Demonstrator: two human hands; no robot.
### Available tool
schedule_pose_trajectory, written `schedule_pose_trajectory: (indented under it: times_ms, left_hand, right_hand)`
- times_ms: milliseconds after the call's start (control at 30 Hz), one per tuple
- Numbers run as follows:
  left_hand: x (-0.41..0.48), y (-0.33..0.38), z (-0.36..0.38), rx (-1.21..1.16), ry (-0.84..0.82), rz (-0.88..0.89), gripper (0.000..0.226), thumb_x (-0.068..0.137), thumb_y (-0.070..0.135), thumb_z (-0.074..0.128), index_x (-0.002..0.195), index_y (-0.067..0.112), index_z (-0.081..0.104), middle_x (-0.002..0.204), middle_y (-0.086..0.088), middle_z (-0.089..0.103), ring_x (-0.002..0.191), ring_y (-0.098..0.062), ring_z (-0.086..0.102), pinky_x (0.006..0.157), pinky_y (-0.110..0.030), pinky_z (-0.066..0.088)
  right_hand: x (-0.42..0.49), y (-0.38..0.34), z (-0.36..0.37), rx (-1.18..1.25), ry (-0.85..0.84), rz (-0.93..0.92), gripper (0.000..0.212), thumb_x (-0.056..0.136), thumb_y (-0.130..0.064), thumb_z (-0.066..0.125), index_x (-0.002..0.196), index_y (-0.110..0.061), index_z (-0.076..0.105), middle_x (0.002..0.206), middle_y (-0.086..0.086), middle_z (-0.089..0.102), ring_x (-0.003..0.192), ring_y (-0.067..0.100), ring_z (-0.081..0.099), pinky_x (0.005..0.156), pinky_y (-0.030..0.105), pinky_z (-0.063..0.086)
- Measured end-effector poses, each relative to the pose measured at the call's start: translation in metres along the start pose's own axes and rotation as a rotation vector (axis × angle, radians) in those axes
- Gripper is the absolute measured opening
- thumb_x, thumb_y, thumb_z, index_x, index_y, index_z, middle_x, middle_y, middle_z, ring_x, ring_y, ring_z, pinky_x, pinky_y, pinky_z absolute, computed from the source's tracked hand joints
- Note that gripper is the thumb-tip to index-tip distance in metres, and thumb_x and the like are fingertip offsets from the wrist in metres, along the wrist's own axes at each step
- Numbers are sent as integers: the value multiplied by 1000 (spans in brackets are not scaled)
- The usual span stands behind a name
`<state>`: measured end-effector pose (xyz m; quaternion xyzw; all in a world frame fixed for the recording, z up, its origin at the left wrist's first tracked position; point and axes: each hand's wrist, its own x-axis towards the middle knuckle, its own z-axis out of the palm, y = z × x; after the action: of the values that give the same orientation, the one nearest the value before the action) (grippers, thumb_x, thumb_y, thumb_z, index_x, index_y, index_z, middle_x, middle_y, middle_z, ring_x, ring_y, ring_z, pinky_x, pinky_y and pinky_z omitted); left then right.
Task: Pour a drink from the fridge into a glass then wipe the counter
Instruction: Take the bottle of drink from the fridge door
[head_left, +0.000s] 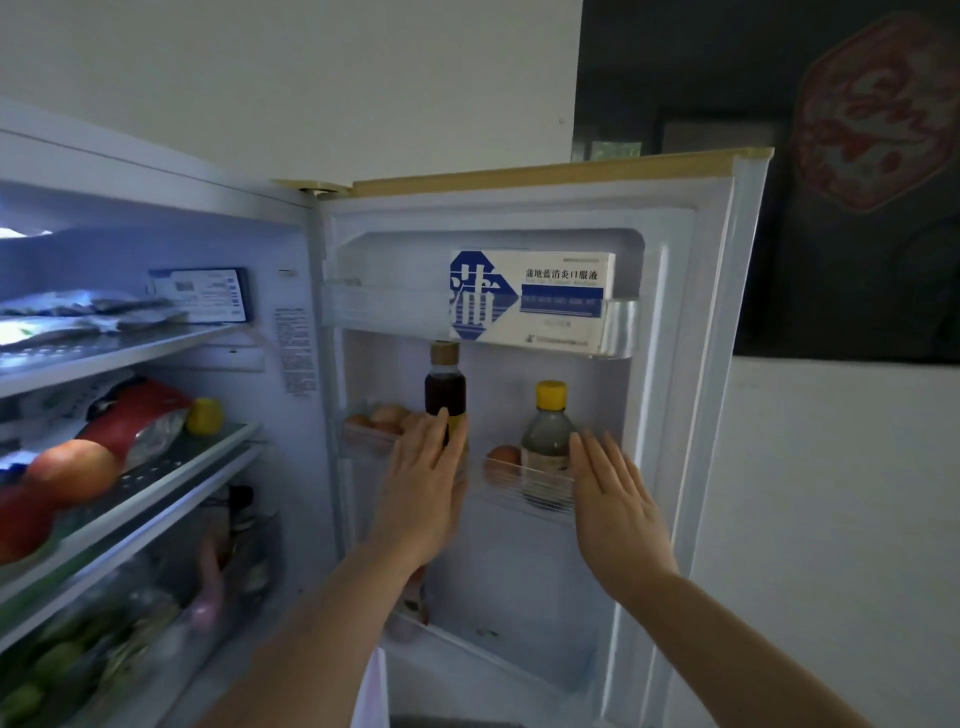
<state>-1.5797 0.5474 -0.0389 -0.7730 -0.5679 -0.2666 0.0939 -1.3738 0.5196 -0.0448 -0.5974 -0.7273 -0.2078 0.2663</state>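
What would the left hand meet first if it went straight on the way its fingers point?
Most likely the dark bottle with the tan cap on the door shelf; the straight fingers of the left hand overlap its lower part. Whether they touch is unclear.

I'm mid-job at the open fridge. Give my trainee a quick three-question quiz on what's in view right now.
1. True or false: the right hand is wrapped round the yellow-capped bottle.
2. Which thing does the left hand partly cover? A. dark bottle B. yellow-capped bottle C. blue and white box
3. Fill in: the blue and white box sits on the ____ shelf of the fridge door.

Key: 1 false, its fingers are straight, beside the bottle. 2 A. 3 top.
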Motion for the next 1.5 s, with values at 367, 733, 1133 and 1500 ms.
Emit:
schedule_pose_trajectory:
  times_ms: [367, 733, 1133, 1500]
  left_hand:
    - [43, -2, 44, 76, -124, -32, 66, 100, 37, 35, 150, 29, -7, 150, 6, -35, 147, -24, -18, 120, -42, -3]
    - [78, -31, 105, 197, 164, 201, 63, 87, 37, 36, 145, 15, 25, 154, -6, 21, 145, -22, 2, 111, -49, 16]
    - [98, -43, 123, 273, 239, 230, 61, 89, 31, 37, 146, 13, 28, 156, -4, 17, 142, -27, 19, 115, -44, 6]
    - [77, -53, 130, 379, 172, 119, 61, 92, 36, 32, 148, 16, 19, 159, 0, -14, 148, -25, 1, 117, -43, 2]
  right_hand:
    - [50, 56, 32, 185, -87, 79, 67, 91, 3, 30, 148, -15, -1, 159, 0, 2, 146, 18, -5, 113, 26, -3]
    - [83, 78, 75, 105, 15, 129, 61, 95, -17, 43, 147, -13, 13, 156, 13, 15, 144, 25, 5, 116, 41, 8]
    - [96, 58, 132, -70, 16, -93, 55, 89, -32, 36, 140, -12, 30, 148, 10, 35, 139, 25, 14, 113, 40, 6]
    - [58, 30, 174, 101, -172, -270, 49, 88, -35, 49, 133, -17, 41, 139, 9, 49, 130, 28, 45, 108, 44, 29]
